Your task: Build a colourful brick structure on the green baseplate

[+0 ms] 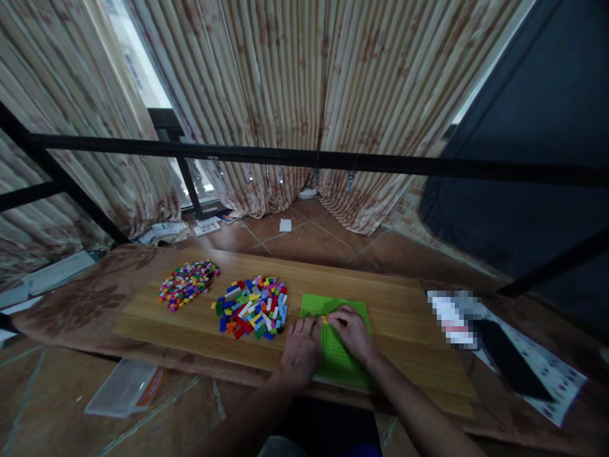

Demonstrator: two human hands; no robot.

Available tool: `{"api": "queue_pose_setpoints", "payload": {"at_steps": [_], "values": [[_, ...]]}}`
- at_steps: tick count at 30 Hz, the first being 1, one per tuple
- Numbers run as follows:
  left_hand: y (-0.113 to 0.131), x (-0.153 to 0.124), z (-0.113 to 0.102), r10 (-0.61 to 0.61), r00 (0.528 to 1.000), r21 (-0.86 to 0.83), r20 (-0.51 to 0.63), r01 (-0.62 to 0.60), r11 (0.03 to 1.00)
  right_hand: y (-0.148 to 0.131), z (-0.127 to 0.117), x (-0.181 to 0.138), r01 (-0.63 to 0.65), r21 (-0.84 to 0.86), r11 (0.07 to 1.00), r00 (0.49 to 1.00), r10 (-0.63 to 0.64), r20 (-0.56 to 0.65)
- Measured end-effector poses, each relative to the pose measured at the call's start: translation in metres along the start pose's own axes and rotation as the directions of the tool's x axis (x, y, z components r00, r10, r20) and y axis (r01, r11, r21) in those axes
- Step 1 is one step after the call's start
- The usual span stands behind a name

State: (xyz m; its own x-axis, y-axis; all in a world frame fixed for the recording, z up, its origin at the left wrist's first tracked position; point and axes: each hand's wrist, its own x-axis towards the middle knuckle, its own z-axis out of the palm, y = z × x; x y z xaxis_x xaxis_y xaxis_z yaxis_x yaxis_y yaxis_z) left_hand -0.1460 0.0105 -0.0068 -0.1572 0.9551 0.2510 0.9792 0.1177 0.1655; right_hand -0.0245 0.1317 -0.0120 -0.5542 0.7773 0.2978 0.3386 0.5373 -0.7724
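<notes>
A flat, studded green baseplate [335, 365] lies at the wooden table's [404, 317] front edge. The left hand [299, 349] and right hand [354, 333] rest on it, fingertips meeting at a tiny yellow brick [325, 319]. I cannot tell whether either grip clamps it. Glossy mixed bricks [252, 308] are heaped just beside it.

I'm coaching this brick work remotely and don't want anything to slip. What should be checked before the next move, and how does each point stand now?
1. Baseplate flat on the board: ok.
2. Baseplate steadied: ok, the left hand rests on its left edge.
3. Yellow piece under control: ok, the right hand has its fingertips at it, on the plate.
4. Yellow piece pressed fully down: cannot tell, too small.
5. Brick pile close by: ok, just left of the plate.
6. Small-stud pile close by: ok, further left on the board.
</notes>
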Motion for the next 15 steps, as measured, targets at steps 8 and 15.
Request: {"api": "queue_pose_setpoints", "payload": {"at_steps": [8, 15], "values": [[-0.004, -0.022, -0.015, -0.07, 0.993, -0.241, -0.098, 0.045, 0.969, -0.002, -0.011, -0.022, -0.102, 0.032, 0.994, 0.963, 0.107, -0.247], [-0.008, -0.06, -0.009, -0.052, 0.994, -0.255, -0.094, 0.026, 0.967, -0.023, 0.014, -0.051, 0.068, -0.313, 0.947, 0.996, -0.085, -0.04]]}}
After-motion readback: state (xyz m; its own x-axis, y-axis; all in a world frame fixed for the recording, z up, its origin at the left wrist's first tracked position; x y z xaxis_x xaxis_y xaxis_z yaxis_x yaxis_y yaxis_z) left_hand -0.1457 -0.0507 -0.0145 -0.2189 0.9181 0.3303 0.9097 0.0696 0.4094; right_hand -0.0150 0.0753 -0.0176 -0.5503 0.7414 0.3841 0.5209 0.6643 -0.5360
